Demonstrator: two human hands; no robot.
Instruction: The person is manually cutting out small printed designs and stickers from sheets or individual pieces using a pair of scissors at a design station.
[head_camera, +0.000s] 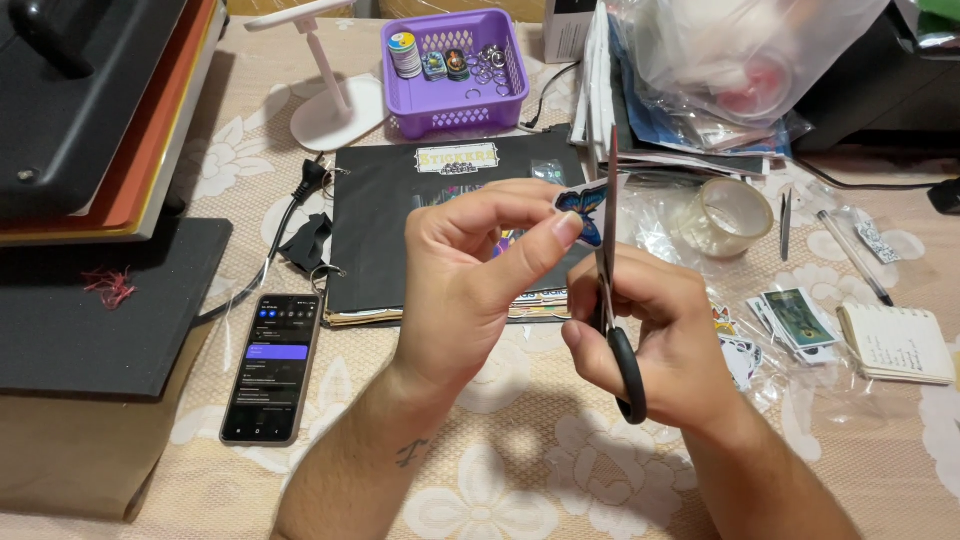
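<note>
My left hand (470, 285) pinches a small blue butterfly sticker (583, 208) between thumb and fingers, held up above the table. My right hand (655, 340) grips black-handled scissors (612, 290) with the blades pointing up, right against the sticker's edge. Both hands hover over a black sticker album (390, 230) lying on the floral tablecloth.
A smartphone (272, 366) lies at the left, next to a heat press (90, 130). A purple basket (456, 70), a white stand (335, 90), a tape roll (727, 215), a pen (853, 257), loose stickers (795, 320), a notepad (897, 345) and plastic bags (730, 60) surround the hands.
</note>
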